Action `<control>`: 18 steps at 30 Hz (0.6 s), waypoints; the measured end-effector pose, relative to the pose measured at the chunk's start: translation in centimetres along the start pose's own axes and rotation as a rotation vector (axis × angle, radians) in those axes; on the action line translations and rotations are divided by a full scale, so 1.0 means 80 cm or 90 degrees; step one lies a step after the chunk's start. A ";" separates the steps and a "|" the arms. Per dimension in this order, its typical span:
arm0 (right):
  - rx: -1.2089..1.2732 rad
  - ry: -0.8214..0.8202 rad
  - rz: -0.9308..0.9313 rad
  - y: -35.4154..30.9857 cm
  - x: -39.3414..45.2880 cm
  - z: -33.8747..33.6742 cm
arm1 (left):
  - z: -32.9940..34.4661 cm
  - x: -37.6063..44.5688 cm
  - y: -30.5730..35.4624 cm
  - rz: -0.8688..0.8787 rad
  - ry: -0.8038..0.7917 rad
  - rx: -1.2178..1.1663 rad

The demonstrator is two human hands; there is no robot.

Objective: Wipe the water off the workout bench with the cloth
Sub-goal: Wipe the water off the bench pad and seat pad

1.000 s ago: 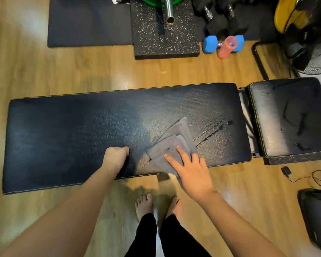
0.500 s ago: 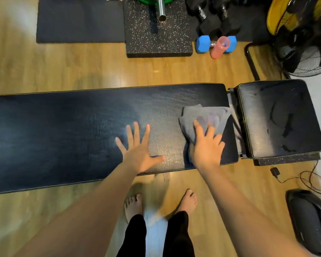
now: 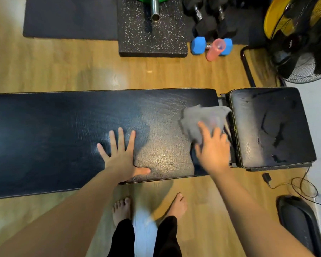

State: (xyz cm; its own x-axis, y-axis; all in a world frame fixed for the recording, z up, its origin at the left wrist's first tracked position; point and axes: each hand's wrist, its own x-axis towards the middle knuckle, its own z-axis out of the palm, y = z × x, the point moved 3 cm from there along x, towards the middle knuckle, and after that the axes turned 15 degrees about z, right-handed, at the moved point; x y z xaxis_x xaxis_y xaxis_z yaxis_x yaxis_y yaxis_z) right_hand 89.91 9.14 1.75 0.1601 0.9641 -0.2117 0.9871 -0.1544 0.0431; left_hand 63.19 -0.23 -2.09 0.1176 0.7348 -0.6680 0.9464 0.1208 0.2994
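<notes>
My right hand [image 3: 212, 151] presses flat on the crumpled grey cloth [image 3: 200, 119], fingers straight and spread, at the right end of the long black padded workout counter [image 3: 63, 138]. The cloth lies under and beyond my fingertips, its far corner reaching over the gap toward the square black seat pad [image 3: 271, 127], where dark streaks of water [image 3: 278, 138] sit. My left hand [image 3: 121, 156] rests palm down on the counter near its front edge, fingers wide, holding nothing. The counter's left stretch lies open. A pink bottle [image 3: 215, 50] stands on the wooden floor [image 3: 63, 71] beyond.
</notes>
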 end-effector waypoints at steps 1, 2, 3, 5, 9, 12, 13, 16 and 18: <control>0.041 -0.012 0.095 0.001 0.020 -0.004 | -0.001 0.000 0.001 0.000 -0.005 0.000; 0.069 -0.021 0.168 0.001 0.035 -0.005 | -0.001 0.000 0.002 0.000 -0.008 -0.001; 0.072 -0.025 0.208 -0.003 0.041 -0.004 | -0.001 -0.001 0.002 0.000 -0.011 -0.002; 0.037 -0.008 0.196 -0.020 0.030 -0.004 | -0.004 -0.002 0.002 -0.002 -0.018 -0.004; 0.004 -0.005 0.021 -0.055 -0.058 0.011 | -0.005 -0.002 0.003 -0.004 -0.019 -0.013; -0.012 -0.046 -0.141 -0.070 -0.136 0.027 | -0.006 -0.003 0.003 -0.008 -0.021 -0.018; -0.028 -0.054 -0.183 -0.066 -0.150 0.032 | -0.006 -0.003 0.003 -0.010 -0.022 -0.017; -0.019 -0.033 -0.201 -0.045 -0.129 0.033 | -0.008 -0.004 0.004 -0.011 -0.033 -0.012; -0.008 -0.013 -0.129 -0.038 -0.089 0.021 | -0.008 -0.003 0.004 -0.011 -0.046 -0.006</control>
State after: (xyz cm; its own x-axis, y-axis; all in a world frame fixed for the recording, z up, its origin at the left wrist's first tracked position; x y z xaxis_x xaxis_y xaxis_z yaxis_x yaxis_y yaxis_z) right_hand 85.81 2.35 1.46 -0.0422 0.9706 -0.2371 0.9989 0.0458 0.0094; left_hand 63.32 0.03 -1.38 0.1224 0.6826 -0.7205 0.9460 0.1394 0.2928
